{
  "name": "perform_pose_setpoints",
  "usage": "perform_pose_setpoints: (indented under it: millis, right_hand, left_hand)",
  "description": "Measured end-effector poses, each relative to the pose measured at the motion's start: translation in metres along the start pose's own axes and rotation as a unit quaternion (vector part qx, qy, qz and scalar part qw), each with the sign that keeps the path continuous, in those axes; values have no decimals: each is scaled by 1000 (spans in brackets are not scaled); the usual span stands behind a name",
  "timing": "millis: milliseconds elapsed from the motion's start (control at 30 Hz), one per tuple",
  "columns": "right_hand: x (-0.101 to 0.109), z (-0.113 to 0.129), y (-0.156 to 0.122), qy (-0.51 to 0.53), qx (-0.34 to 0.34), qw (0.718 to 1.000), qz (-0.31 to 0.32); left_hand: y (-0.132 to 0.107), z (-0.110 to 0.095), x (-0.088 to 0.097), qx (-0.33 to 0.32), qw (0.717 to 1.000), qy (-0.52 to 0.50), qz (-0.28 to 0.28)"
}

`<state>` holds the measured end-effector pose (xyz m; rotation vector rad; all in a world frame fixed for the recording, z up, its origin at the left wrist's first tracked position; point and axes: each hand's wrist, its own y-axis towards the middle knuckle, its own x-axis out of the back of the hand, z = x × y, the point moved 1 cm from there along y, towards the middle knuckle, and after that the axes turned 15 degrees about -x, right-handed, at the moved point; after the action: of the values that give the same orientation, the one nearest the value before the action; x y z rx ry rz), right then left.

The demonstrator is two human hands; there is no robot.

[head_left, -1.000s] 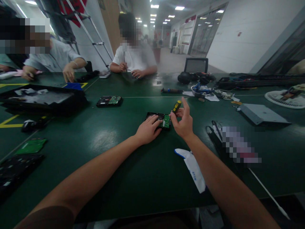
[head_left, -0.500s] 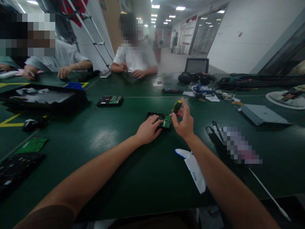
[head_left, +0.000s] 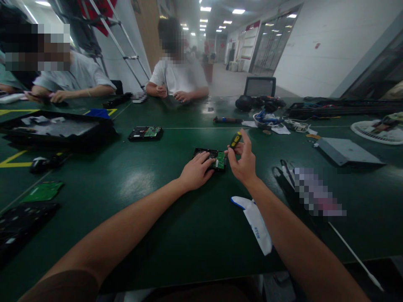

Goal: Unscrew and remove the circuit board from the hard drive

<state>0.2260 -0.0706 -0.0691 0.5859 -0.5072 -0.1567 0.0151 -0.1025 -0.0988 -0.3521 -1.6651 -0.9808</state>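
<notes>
Drive [head_left: 221,159] under flat, unclenched left hand [head_left: 197,172]; right hand [head_left: 243,161] grasping one screwdriver [head_left: 235,139]; second drive [head_left: 145,133] beyond; green table [head_left: 189,243], white-walled room [head_left: 333,50].

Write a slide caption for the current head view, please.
Left hand on a hard drive, right hand holding a screwdriver, at a green table.

A dark brown sleeve [head_left: 69,287], plain in what little shows (its hem curves round the arm near the elbow), covers the upper part of the left arm [head_left: 135,218], while the rest of that arm, the right forearm [head_left: 292,235], left hand [head_left: 195,172] and right hand [head_left: 244,163] are bare.
</notes>
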Motion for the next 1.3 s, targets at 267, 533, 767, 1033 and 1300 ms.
perform_pose_setpoints:
  millis: [267,533,767,1033,1300]
  right_hand:
    - [-1,-1,1,-12,5,1000,-15]
    - [0,1,1,-1,2,1000,-20]
    - [0,4,0,-15,10,1000,-20]
    - [0,1,1,-34,21,998,-40]
    - [-1,2,1,-13,13,999,-27]
  left_hand:
    - [1,1,-1,2,1000,-6,1]
    - [0,0,-1,-1,1000,-3,-3]
    - [0,0,0,-1,1000,-5,-1]
    - [1,1,0,-2,1000,-7,-3]
    - [1,1,-1,-1,1000,-7,-1]
